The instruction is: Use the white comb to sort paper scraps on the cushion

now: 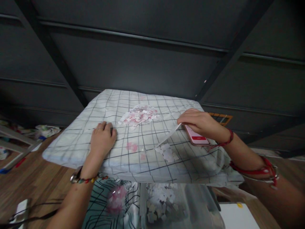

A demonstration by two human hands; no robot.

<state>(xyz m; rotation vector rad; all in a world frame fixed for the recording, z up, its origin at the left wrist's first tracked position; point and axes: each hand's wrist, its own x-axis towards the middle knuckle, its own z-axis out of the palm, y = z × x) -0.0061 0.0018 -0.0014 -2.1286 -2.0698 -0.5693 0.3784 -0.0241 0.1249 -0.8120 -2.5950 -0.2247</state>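
My left hand [103, 137] lies palm down on a white cloth with a dark grid [78, 136], fingers loosely spread and holding nothing. With its fingertips, my right hand [194, 121] pinches one end of a thin white strip [168, 136]. The strip slants down to the left, its lower end at or just above the cloth beside a small cluster of white paper pieces [168, 153]. Whether it is paper or a tool I cannot tell. A pile of white and pink scraps [140, 115] sits farther back between my hands. Under my right wrist lies a phone [199, 139] with a pink screen.
Below the near edge stand a clear plastic box [190, 206] with white pieces [163, 200] and a patterned teal cloth [97, 203] bearing pink scraps [116, 198]. Dark panels [133, 63] rise behind. A wooden frame [220, 118] is at right, a power strip [22, 211] lower left.
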